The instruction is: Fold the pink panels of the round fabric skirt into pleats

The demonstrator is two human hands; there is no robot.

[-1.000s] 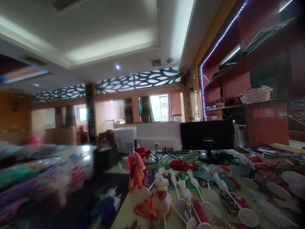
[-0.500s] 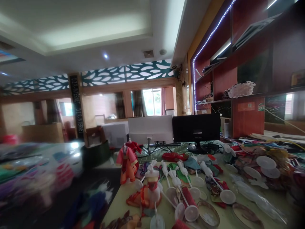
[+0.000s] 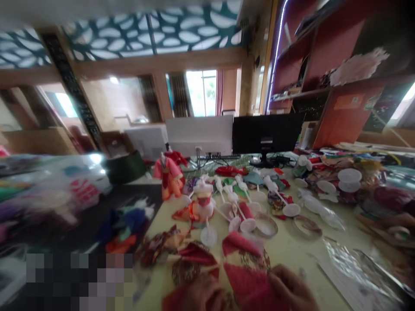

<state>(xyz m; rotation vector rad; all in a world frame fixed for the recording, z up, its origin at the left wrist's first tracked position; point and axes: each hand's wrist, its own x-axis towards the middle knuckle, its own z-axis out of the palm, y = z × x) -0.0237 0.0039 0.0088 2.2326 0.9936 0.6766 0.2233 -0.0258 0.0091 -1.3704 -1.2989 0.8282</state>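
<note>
At the bottom right of the picture my right hand is closed, its fingers pinching the edge of a red patterned cloth piece. My left hand is at the bottom edge, smeared by motion, beside red and gold fabric; its fingers cannot be made out. Ahead of the hands stands a small white stand with a round base. Past it a white doll torso wears orange and red cloth. Several white doll torsos on rods lie farther back.
A doll form in a pink and orange robe stands at the back left. Behind are a white monitor and a black monitor. Tape rolls and clear plastic wrapping lie right; cloth piles lie left.
The view has tipped down, showing more of the near table. Both hands have come into sight at the bottom, along with the red cloth.
</note>
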